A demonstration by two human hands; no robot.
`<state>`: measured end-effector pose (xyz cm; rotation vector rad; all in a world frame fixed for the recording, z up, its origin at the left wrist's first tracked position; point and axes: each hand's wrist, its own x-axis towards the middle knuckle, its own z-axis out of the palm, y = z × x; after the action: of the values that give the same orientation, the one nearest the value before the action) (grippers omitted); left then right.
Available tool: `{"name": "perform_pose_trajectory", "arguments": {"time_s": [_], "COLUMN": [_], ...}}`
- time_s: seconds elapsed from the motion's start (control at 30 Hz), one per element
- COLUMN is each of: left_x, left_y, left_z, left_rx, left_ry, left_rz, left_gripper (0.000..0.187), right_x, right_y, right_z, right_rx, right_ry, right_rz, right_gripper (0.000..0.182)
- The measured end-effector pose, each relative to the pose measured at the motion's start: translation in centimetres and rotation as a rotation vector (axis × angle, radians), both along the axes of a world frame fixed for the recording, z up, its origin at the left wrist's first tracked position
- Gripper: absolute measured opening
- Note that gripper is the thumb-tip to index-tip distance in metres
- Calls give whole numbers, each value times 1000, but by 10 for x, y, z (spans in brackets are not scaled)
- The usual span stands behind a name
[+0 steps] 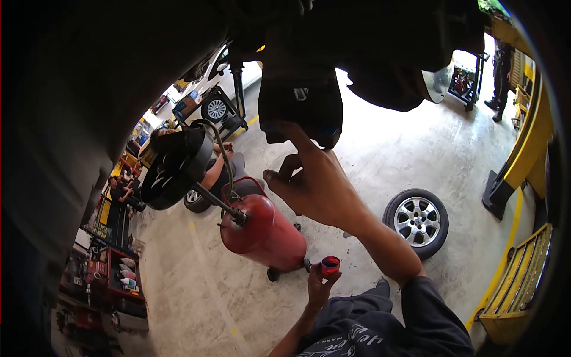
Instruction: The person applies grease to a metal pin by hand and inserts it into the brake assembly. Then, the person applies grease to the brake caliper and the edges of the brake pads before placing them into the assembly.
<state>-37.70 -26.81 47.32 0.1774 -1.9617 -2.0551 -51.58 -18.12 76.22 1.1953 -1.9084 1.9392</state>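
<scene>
My right hand (315,184) is raised beneath the vehicle. Its index finger reaches to the lower edge of a dark boxy part (297,113), where the fingertip is lost in shadow. The thumb stands apart, the other fingers are bent, and nothing shows in the hand. Lower down, my left hand (320,289) grips a small round red cup (331,263) with a dark inside, its open top turned upward. Beside that hand stands a red oil drainer tank (264,232) with a hose and a wide black drain pan (175,169) on a metal tube.
A wheel with a silver rim (417,220) lies on the concrete floor to the right. Yellow lift parts (517,160) line the right side. A person (223,166) sits behind the drainer, and another person (502,80) stands far right. A tool cart (116,271) is at left.
</scene>
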Motion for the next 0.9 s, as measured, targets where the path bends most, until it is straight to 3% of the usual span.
{"name": "perform_pose_trajectory", "arguments": {"time_s": [0.3,0.37,0.5,0.67,0.9], "left_x": [-2,-1,2,0,-5], "left_y": [0,0,-4,-6,-6], "left_z": [3,3,0,1,-4], "left_rx": [-58,-57,7,40,7], "left_ry": [32,28,-33,-23,33], "left_rz": [23,21,-21,-12,23], "left_gripper": [40,40,39,40,40], "right_x": [4,5,13,14,1], "right_y": [-10,-10,-4,-8,-17], "right_z": [-2,-3,-6,-9,-11], "right_rx": [-19,-79,25,-172,-31], "right_ry": [-108,32,-42,-64,-129], "right_rz": [-134,-87,-9,-91,-142], "right_gripper": [62,62,62,64,67]}}
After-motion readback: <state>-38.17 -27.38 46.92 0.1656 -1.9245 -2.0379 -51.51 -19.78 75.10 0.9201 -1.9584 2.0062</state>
